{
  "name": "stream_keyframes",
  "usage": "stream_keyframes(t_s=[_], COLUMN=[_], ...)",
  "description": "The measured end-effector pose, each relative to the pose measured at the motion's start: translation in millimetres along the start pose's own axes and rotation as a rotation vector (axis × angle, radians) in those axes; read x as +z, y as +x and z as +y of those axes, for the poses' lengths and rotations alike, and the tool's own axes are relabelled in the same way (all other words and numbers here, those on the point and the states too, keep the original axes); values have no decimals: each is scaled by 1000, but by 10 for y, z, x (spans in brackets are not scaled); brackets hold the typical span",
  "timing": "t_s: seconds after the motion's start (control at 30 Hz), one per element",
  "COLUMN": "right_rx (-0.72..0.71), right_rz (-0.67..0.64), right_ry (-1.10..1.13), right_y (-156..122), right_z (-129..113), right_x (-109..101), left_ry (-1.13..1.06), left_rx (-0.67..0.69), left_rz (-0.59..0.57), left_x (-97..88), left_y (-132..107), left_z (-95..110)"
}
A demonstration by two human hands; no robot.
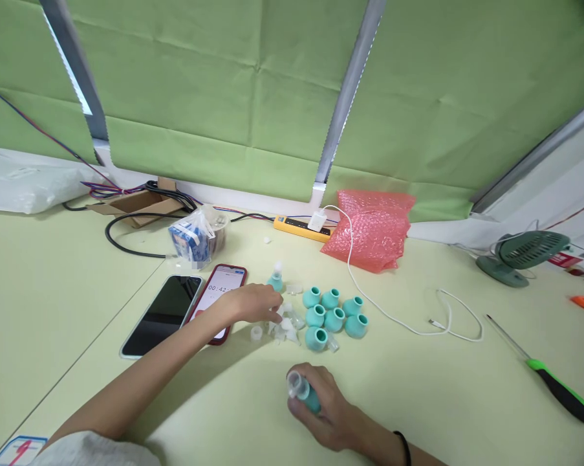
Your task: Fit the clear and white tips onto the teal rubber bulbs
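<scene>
My right hand [328, 408] is wrapped round a teal bulb [312, 400], with a clear flared tube piece [297, 384] standing out of its top. My left hand [257, 303] reaches over a pile of small translucent plastic pieces [288, 329], its visible fingers apart and pointing down. Nothing shows between them, though the fingertips are partly hidden. Several teal bulbs [334, 318] stand in a cluster right of the pile, mouths up. Behind my left hand stands another teal bulb [275, 281] with a whitish translucent top. A small white ring [257, 333] lies left of the pile.
A black-screened phone [163, 317] and a red-cased phone showing a timer [226, 279] lie left. Behind are a bagged blue box [191, 239], a yellow power strip [292, 226] and red bubble wrap [374, 230]. A white cable [398, 323], screwdriver [558, 388] and green fan [529, 251] are right.
</scene>
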State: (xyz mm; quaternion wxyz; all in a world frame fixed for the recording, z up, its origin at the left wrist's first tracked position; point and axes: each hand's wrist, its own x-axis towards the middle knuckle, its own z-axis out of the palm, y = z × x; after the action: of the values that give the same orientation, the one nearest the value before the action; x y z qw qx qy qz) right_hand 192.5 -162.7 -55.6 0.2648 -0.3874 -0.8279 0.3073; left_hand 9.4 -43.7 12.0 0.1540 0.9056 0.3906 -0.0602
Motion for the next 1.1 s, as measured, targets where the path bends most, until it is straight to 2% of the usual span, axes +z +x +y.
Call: stream_keyframes(t_s=[0.07, 0.13, 0.23, 0.33, 0.5, 0.7, 0.87, 1.1], right_rx=[139, 234, 329, 393, 367, 439, 478, 506], right_rz=[21, 58, 99, 97, 87, 64, 23, -14], right_ry=[145, 385, 771, 949, 1058, 1021, 1002, 989], right_y=[28, 67, 125, 165, 185, 205, 217, 215], right_z=[24, 55, 103, 145, 189, 148, 95, 63], right_x=[24, 63, 124, 145, 128, 110, 77, 65], left_ry=[8, 0, -79, -132, 37, 263, 309, 295], left_rx=[15, 51, 229, 407, 446, 478, 484, 476], left_rz=[28, 48, 47, 67, 179, 254, 282, 262], left_x=[-35, -82, -128, -115, -41, 20, 64, 34], left_y=[-33, -81, -146, -164, -129, -123, -111, -118], left_z=[37, 115, 280, 427, 511, 541, 566, 607])
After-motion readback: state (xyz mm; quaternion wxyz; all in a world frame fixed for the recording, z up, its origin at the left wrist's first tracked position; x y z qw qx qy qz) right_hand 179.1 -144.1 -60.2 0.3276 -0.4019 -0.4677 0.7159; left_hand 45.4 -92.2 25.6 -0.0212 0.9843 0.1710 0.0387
